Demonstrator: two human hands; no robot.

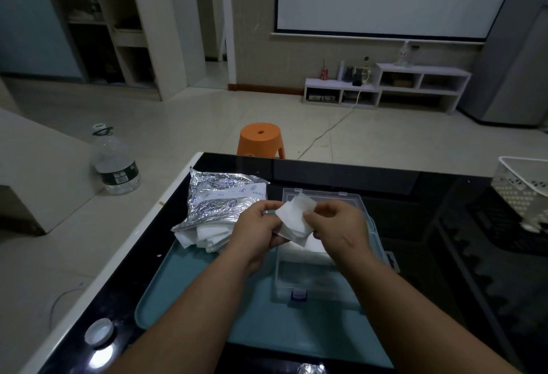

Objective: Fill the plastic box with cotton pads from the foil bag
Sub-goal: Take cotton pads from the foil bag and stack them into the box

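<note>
A clear plastic box [308, 280] stands open on a teal tray [189, 290], its lid tipped back. White cotton pads lie in its far half. To its left lies a crinkled silver foil bag [216, 198] with more white pads [204, 237] spilling from its near end. Above the box, both hands hold a small stack of white cotton pads [293, 219]. My left hand [258, 231] grips the stack's left side. My right hand [338, 225] pinches its right edge.
The tray sits on a glossy black table [444, 225] with a white left edge. A white perforated basket [525, 190] stands at the far right. A small white lid [99, 332] lies near the front left corner. An orange stool [261, 139] and a water bottle [114, 163] stand on the floor.
</note>
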